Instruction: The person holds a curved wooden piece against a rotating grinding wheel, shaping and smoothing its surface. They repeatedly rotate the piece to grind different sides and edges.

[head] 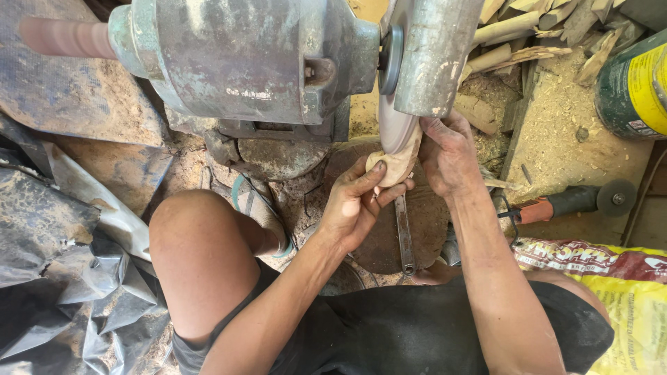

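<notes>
A pale wooden piece [396,163] is pressed against the round disc [396,125] of a bench grinder [243,62]. My left hand [358,205] grips the piece from below, thumb over its near end. My right hand [448,153] holds its far side, fingers up by the disc's metal guard [434,55]. The grinder's body is worn, greenish-grey metal with a spinning pink spindle [66,38] at the left.
A spanner [404,232] lies on the ground under my hands. An angle grinder [573,201] rests at the right on a sawdust-covered board, near a green and yellow can [632,87]. Wood offcuts [528,28] pile at the top right. Black plastic sheeting [62,278] at left; a printed sack [611,278] at right.
</notes>
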